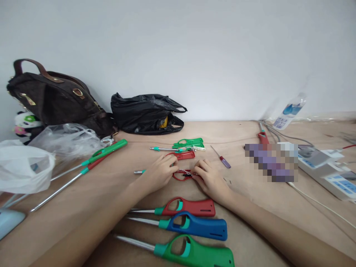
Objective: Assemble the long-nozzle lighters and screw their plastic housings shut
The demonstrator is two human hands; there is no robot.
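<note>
At the middle of the table lies an opened red lighter half (182, 177) with wires and a dark part showing. My left hand (161, 170) is closed at its left side, over the metal tube. My right hand (210, 178) pinches at its right end; the fingertips partly hide the parts there. Just behind is another red shell half (186, 155), close to the left fingertips. Farther back lie a green opened shell (190, 142) and a metal tube with wires (167, 149). A screwdriver (224, 162) rests to the right.
Red (198, 207), blue (208, 227) and green lighters (205, 254) lie in front. Two more lighters (105, 151), plastic bags (25, 167) and a backpack (58, 100) are left. A black bag (139, 113) is behind; a bottle (289, 111) and power strip (319, 170) are right.
</note>
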